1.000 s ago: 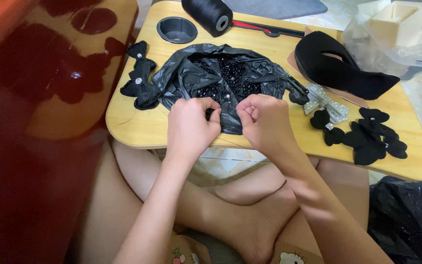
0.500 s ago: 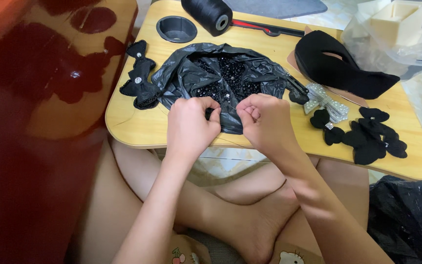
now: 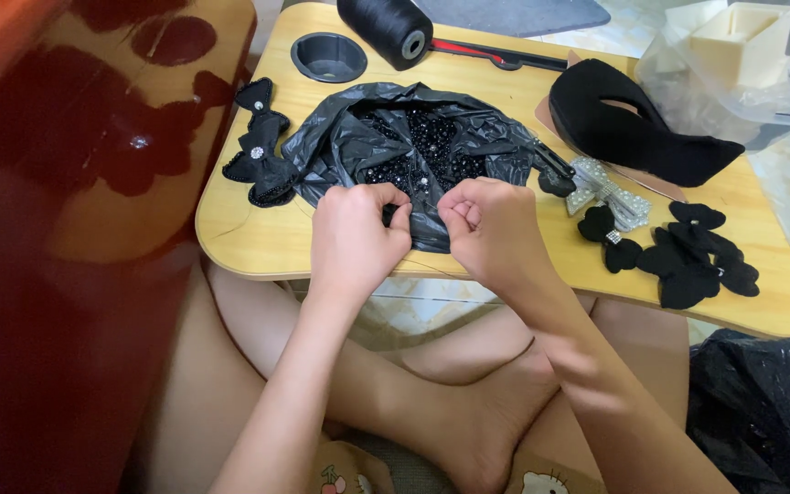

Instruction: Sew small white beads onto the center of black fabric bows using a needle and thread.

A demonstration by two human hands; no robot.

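Left hand (image 3: 356,236) and right hand (image 3: 489,229): fingers curled tight, pinching something too small to tell. Both rested on crumpled black plastic bag of beads (image 3: 413,151). Black fabric bows (image 3: 692,252) lay near, right.

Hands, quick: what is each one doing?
Left hand: fingers curled shut over the crinkled black plastic bag; contents hidden.
Right hand: curled shut beside it; contents hidden.

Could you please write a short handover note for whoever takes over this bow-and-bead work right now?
Left hand and right hand: both pinched shut over the near edge of the black plastic bag of beads; what they pinch is too small to tell.
Bag lies open on the wooden lap table.
Done: beaded bows lie left of the bag.
Left: plain black bows lie at right.
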